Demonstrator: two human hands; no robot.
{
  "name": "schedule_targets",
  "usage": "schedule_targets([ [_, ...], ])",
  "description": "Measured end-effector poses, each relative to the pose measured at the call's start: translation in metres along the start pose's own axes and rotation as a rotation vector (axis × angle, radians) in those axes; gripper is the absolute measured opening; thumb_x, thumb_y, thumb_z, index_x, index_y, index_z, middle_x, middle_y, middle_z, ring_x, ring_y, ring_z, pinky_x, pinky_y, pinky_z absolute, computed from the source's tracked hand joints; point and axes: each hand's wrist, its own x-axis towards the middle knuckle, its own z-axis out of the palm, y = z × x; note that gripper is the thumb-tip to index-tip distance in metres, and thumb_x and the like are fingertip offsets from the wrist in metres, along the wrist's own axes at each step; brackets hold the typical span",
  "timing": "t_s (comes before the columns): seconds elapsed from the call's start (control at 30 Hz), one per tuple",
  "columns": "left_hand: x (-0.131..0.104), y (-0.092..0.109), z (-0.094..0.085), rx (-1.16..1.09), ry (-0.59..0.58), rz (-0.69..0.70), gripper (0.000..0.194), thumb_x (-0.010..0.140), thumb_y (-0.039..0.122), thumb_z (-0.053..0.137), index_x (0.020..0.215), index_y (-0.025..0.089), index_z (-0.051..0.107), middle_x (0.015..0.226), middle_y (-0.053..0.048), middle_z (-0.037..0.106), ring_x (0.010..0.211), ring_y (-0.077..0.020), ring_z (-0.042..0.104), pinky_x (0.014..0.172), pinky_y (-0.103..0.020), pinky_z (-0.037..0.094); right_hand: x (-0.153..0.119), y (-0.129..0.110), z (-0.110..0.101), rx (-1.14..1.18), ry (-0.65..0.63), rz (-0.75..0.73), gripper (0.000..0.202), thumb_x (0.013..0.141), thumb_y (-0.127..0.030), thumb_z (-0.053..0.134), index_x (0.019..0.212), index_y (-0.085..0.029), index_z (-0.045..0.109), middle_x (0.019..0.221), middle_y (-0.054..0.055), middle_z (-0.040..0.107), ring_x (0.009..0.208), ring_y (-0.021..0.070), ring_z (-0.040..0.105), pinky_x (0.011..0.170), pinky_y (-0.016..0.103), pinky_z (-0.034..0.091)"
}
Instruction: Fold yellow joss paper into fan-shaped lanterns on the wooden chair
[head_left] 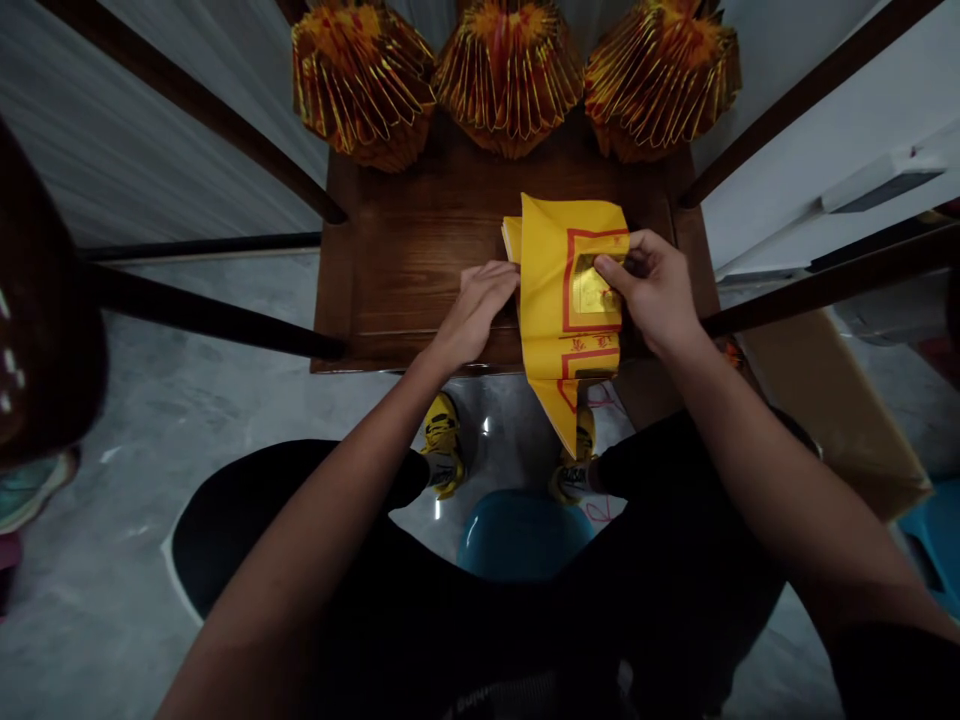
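Note:
My right hand (660, 290) grips a stack of yellow joss paper (544, 285) by its right side, thumb on top and fingers curled behind. Red frames, red characters and a gold foil square are printed on the sheets. The stack is partly folded, and a pointed corner hangs past the front edge of the brown wooden board (420, 270). At the paper's left edge is my left hand (480, 310), its fingers stretched out and close together. Its fingertips touch or reach just under that edge; I cannot tell which.
Three pleated gold-and-red paper ornaments (510, 80) stand along the board's back. Dark wooden rods (217, 310) flank it on both sides. Below are a blue stool (521, 535) between my legs, and an open cardboard box (832, 400) at the right.

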Motion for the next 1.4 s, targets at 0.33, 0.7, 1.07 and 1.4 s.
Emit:
schedule_targets([
  [0.33, 0.011, 0.008, 0.017, 0.153, 0.097, -0.256, 0.031, 0.095, 0.045, 0.082, 0.079, 0.023, 0.066, 0.112, -0.003, 0.081, 0.12, -0.0303, 0.063, 0.117, -0.052, 0.04, -0.011, -0.018, -0.011, -0.542, 0.034, -0.205, 0.054, 0.1, -0.048, 0.074, 0.146, -0.027, 0.056, 0.14, 0.014, 0.063, 0.13, 0.0358, 0.062, 0.104, 0.058, 0.057],
  [0.7, 0.011, 0.008, 0.02, 0.232, 0.124, -0.301, 0.028, 0.095, 0.042, 0.082, 0.083, 0.023, 0.065, 0.113, -0.004, 0.078, 0.125, -0.0328, 0.06, 0.118, -0.055, 0.041, -0.071, -0.074, -0.009, -1.055, -0.993, -0.157, 0.008, 0.096, -0.024, 0.078, 0.101, -0.023, 0.072, 0.098, 0.007, 0.081, 0.087, 0.0261, 0.074, 0.067, 0.034, 0.042],
  [1.07, 0.012, -0.021, 0.026, 0.069, 0.392, -0.214, 0.066, 0.097, 0.064, 0.075, 0.15, 0.035, 0.048, 0.151, -0.01, 0.059, 0.136, -0.0296, 0.059, 0.115, -0.047, 0.049, -0.019, -0.027, -0.014, -0.052, -0.136, -0.07, 0.047, 0.097, -0.072, 0.072, 0.121, -0.032, 0.068, 0.123, 0.005, 0.077, 0.119, 0.0285, 0.073, 0.102, 0.046, 0.062],
  [1.4, 0.002, 0.016, 0.014, 0.151, 0.268, -0.141, 0.076, 0.1, 0.074, 0.065, 0.163, 0.037, 0.045, 0.174, -0.013, 0.045, 0.166, -0.0408, 0.033, 0.134, -0.062, 0.028, 0.024, 0.019, 0.025, -0.231, 0.084, -0.072, 0.049, 0.101, -0.068, 0.067, 0.133, -0.032, 0.059, 0.113, 0.008, 0.073, 0.114, 0.0309, 0.072, 0.1, 0.052, 0.063],
])
